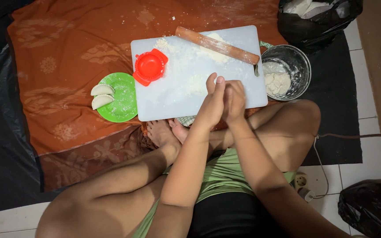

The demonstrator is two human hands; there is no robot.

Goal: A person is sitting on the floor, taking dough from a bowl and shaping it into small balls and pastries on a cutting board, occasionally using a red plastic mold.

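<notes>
At the right of centre, the left hand (211, 102) and right hand (234, 100) press palm to palm over the white plastic cutting board (173, 94); whether they clasp anything cannot be told. The round metal bowl (302, 61) at upper right holds dough pieces (277, 83). The green round plate (124, 103) at left carries two folded dumplings (102, 95). One red dumpling press (150, 66) and one wooden rolling pin (217, 45) lie on the board.

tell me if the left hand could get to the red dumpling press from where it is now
Probably yes. The left hand is pressed against the right hand over the white cutting board, and the red dumpling press lies on the same board, with only bare floured surface between them.
</notes>
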